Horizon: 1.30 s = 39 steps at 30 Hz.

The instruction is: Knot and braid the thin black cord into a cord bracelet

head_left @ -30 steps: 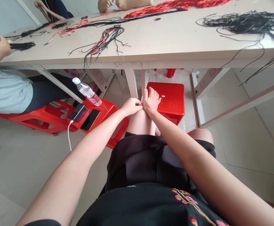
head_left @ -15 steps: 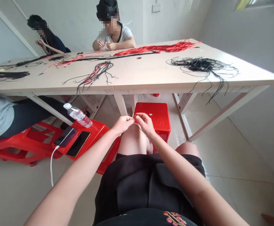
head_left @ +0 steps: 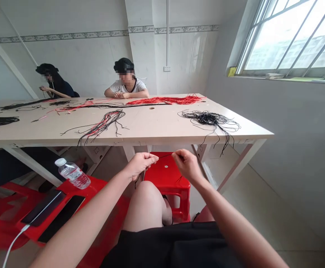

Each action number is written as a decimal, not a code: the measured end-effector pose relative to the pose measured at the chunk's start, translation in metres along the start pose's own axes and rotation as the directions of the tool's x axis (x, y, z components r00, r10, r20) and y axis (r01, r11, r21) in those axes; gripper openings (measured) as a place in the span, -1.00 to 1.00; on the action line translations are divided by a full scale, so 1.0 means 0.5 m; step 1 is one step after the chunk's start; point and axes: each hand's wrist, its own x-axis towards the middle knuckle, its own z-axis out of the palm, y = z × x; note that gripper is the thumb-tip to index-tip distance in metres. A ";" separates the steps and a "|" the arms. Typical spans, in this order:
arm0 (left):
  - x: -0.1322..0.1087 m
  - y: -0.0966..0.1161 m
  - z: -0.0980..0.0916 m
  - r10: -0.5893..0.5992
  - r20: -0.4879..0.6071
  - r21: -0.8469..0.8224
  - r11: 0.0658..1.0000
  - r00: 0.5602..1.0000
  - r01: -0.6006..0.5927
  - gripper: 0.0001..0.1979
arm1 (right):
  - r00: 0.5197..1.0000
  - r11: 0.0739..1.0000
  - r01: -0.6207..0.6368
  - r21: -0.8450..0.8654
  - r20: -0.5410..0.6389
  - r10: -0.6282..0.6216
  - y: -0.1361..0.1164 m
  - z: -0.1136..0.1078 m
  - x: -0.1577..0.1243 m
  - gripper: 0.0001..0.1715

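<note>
Left hand (head_left: 139, 165) and right hand (head_left: 187, 165) both pinched narrow on a thin black cord (head_left: 165, 156), pulled apart to keep it taut and clear of the knee (head_left: 145, 197). Red plastic stool (head_left: 166, 175) beyond. Counter (head_left: 140, 136) further out: mixed red-black strands (head_left: 103, 124) hang over the front edge, black tangle (head_left: 207, 118) near the right end, red bundle (head_left: 165, 100) at the far edge, apparently grouped by colour.
</note>
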 end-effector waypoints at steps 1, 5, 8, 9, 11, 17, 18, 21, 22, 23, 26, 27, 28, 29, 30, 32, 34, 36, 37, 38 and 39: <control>0.011 0.016 -0.011 0.023 -0.027 0.036 0.999 0.999 -0.022 -0.66 | 1.000 0.999 -0.003 -0.039 -0.015 0.002 0.008 -0.019 0.022 -0.79; 0.064 0.079 -0.052 0.156 -0.133 0.244 0.962 0.979 -0.120 -0.72 | 1.000 0.986 0.017 -0.166 0.001 -0.017 0.038 -0.066 0.107 -0.77; 0.107 0.120 -0.077 0.240 -0.191 0.382 0.912 0.952 -0.153 -0.75 | 1.000 0.977 0.008 -0.215 0.013 -0.005 0.058 -0.073 0.167 -0.76; 0.123 0.131 -0.086 0.262 -0.200 0.417 0.895 0.944 -0.160 -0.76 | 1.000 0.975 -0.002 -0.224 0.014 0.006 0.065 -0.072 0.187 -0.76; 0.160 0.150 -0.104 0.308 -0.199 0.481 0.858 0.930 -0.181 -0.77 | 1.000 0.969 -0.014 -0.247 0.011 0.017 0.077 -0.066 0.228 -0.75; 0.297 0.191 -0.147 0.326 -0.243 0.584 0.801 0.914 -0.130 -0.81 | 0.996 0.912 -0.072 -0.405 0.026 0.090 0.126 -0.019 0.361 -0.77; 0.322 0.194 -0.150 0.334 -0.257 0.599 0.792 0.907 -0.122 -0.83 | 0.994 0.895 -0.075 -0.440 0.039 0.102 0.138 -0.008 0.381 -0.77; 0.395 0.189 -0.153 0.354 -0.290 0.641 0.762 0.889 -0.095 -0.89 | 0.989 0.858 -0.065 -0.510 0.079 0.122 0.177 0.022 0.432 -0.75; 0.418 0.183 -0.153 0.352 -0.300 0.650 0.756 0.887 -0.081 -0.90 | 0.987 0.851 -0.066 -0.521 0.088 0.131 0.190 0.031 0.444 -0.75; 0.440 0.176 -0.153 0.348 -0.307 0.655 0.752 0.886 -0.068 -0.91 | 0.985 0.845 -0.069 -0.530 0.096 0.141 0.203 0.039 0.453 -0.76; 0.495 0.152 -0.154 0.339 -0.315 0.671 0.741 0.886 -0.045 -0.93 | 0.979 0.821 -0.068 -0.567 0.119 0.164 0.234 0.058 0.469 -0.77; 0.509 0.144 -0.155 0.339 -0.313 0.679 0.733 0.887 -0.041 -0.94 | 0.977 0.813 -0.062 -0.579 0.131 0.167 0.242 0.063 0.472 -0.77; 0.520 0.138 -0.156 0.341 -0.308 0.687 0.725 0.888 -0.041 -0.95 | 0.975 0.806 -0.052 -0.589 0.145 0.169 0.249 0.067 0.476 -0.77; 0.530 0.132 -0.158 0.343 -0.301 0.696 0.717 0.890 -0.040 -0.95 | 0.972 0.800 -0.042 -0.598 0.160 0.170 0.256 0.071 0.481 -0.78; 0.538 0.127 -0.160 0.342 -0.292 0.705 0.708 0.893 -0.040 -0.95 | 0.970 0.795 -0.032 -0.606 0.174 0.172 0.262 0.075 0.486 -0.78; 0.550 0.118 -0.165 0.329 -0.271 0.720 0.693 0.904 -0.037 -0.94 | 0.965 0.786 -0.019 -0.619 0.195 0.177 0.272 0.081 0.497 -0.77; 0.559 0.110 -0.169 0.311 -0.257 0.731 0.682 0.915 -0.026 -0.95 | 0.962 0.779 -0.015 -0.627 0.204 0.183 0.281 0.087 0.506 -0.75; 0.567 0.101 -0.172 0.295 -0.256 0.737 0.676 0.921 -0.011 -0.96 | 0.961 0.776 -0.012 -0.631 0.209 0.184 0.288 0.092 0.511 -0.73; 0.570 0.097 -0.173 0.289 -0.259 0.738 0.674 0.922 -0.004 -0.96 | 0.960 0.774 -0.009 -0.633 0.210 0.183 0.291 0.094 0.511 -0.73; 0.572 0.094 -0.173 0.285 -0.261 0.739 0.674 0.922 0.001 -0.95 | 0.961 0.772 -0.007 -0.635 0.210 0.181 0.294 0.096 0.511 -0.72; 0.574 0.091 -0.174 0.281 -0.264 0.738 0.675 0.923 0.006 -0.95 | 0.961 0.770 -0.004 -0.638 0.211 0.179 0.296 0.098 0.510 -0.72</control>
